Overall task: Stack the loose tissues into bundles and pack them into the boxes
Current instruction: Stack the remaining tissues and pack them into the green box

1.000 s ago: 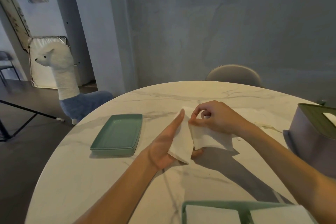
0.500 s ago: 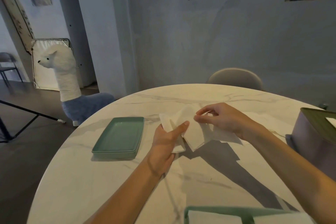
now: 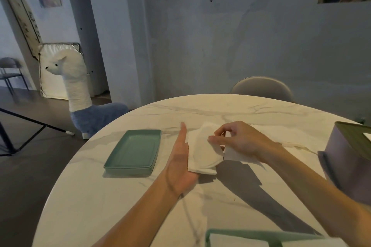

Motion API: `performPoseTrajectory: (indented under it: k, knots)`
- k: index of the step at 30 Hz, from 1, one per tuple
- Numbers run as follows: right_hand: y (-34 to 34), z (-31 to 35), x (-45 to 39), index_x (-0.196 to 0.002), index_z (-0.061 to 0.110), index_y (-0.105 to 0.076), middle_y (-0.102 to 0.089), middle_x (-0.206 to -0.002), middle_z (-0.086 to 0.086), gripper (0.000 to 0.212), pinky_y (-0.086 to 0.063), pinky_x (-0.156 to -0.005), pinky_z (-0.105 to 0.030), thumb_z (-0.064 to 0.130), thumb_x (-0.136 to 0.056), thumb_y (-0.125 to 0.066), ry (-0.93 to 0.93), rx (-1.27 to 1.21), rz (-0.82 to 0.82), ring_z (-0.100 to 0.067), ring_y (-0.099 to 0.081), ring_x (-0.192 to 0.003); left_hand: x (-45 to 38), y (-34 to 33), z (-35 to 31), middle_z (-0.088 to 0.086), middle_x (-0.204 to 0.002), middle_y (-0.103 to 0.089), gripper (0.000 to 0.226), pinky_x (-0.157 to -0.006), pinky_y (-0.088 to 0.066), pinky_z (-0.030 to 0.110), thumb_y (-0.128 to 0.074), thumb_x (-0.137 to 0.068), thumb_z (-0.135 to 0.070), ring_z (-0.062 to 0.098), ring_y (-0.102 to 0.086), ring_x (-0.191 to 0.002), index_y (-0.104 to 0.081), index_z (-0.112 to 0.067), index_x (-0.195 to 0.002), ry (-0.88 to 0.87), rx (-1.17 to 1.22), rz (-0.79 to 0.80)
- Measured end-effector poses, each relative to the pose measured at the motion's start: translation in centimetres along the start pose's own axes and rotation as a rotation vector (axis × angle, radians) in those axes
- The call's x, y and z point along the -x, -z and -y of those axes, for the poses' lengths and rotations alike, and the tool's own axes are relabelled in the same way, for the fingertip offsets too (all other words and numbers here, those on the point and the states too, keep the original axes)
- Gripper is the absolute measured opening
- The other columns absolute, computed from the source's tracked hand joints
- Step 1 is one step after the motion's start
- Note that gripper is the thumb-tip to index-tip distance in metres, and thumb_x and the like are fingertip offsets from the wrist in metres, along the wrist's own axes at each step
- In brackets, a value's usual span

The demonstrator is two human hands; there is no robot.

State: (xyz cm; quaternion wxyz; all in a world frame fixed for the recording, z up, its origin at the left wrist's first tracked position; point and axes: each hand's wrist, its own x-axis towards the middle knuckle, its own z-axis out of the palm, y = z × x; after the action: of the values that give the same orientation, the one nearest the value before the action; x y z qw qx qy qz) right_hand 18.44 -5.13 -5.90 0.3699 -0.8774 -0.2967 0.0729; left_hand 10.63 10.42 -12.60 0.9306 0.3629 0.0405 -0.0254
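A small stack of white tissues rests on my left hand, which is held palm up above the table with the thumb raised straight. My right hand pinches the top tissue's edge between thumb and fingers, just right of the stack. More loose tissues lie spread on the marble table behind my right hand. A purple tissue box with a dark green lid stands at the right edge. At the bottom edge a green box holds white tissue bundles.
A green rectangular tray lies left of my hands, with nothing on it. A grey chair back stands beyond the table's far edge. An alpaca figure stands on the floor to the left.
My left hand has flattened under the stack again and its thumb has lifted off. My right hand has laid the raised tissue down onto the stack.
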Motion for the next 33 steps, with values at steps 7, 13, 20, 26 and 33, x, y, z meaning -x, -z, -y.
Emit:
performPoseTrajectory:
  k: [7,13,20,26,33]
  knots:
    - [2.9,0.5,0.4,-0.116,0.03,-0.063,-0.061,-0.116,0.007,0.038,-0.05,-0.099,-0.032,0.059,-0.091,-0.064,-0.119,0.227,0.339,-0.017,-0.054,-0.106,-0.4,1.0,0.0,0.013,-0.128,-0.068,0.042,-0.095,-0.045,0.043,-0.055,-0.097,-0.043,0.03,-0.063,-0.103,-0.077,-0.012,-0.116,0.035,-0.139,-0.104]
    - [4.4,1.3,1.1,-0.107,0.025,-0.08,-0.073,-0.107,0.013,0.018,-0.057,-0.095,-0.027,0.031,-0.095,-0.068,0.042,-0.097,0.451,-0.02,-0.064,-0.106,-0.3,0.2,0.1,0.018,-0.123,-0.069,0.069,-0.093,-0.051,0.045,-0.036,-0.103,-0.062,0.033,-0.067,-0.103,-0.061,-0.01,-0.14,0.047,0.024,-0.067]
    - [1.9,1.6,0.0,-0.099,0.022,-0.078,-0.071,-0.108,0.003,0.016,-0.055,-0.095,-0.031,0.029,-0.085,-0.08,-0.088,-0.362,0.09,-0.02,-0.062,-0.105,-0.7,0.1,1.1,0.02,-0.129,-0.065,0.058,-0.094,-0.055,0.055,-0.05,-0.099,-0.065,0.04,-0.061,-0.118,-0.062,-0.021,-0.135,-0.002,-0.188,-0.106]
    - [1.0,0.7,-0.1,-0.101,0.015,-0.075,-0.073,-0.1,-0.002,0.023,-0.055,-0.071,-0.021,0.023,-0.082,-0.084,-0.117,-0.454,-0.005,-0.018,-0.065,-0.096,-0.7,0.6,1.0,0.02,-0.136,-0.064,0.072,-0.092,-0.053,0.06,-0.049,-0.091,-0.077,0.044,-0.059,-0.125,-0.061,-0.024,-0.138,0.048,-0.174,-0.09]
    - [1.9,1.2,0.1,-0.104,0.01,-0.074,-0.072,-0.098,-0.005,0.017,-0.055,-0.066,-0.019,0.017,-0.089,-0.075,-0.073,-0.75,0.154,-0.019,-0.068,-0.092,0.0,0.2,1.1,0.015,-0.118,-0.072,0.055,-0.088,-0.06,0.051,-0.039,-0.105,-0.052,0.032,-0.071,-0.103,-0.072,-0.012,-0.126,0.033,-0.121,0.035]
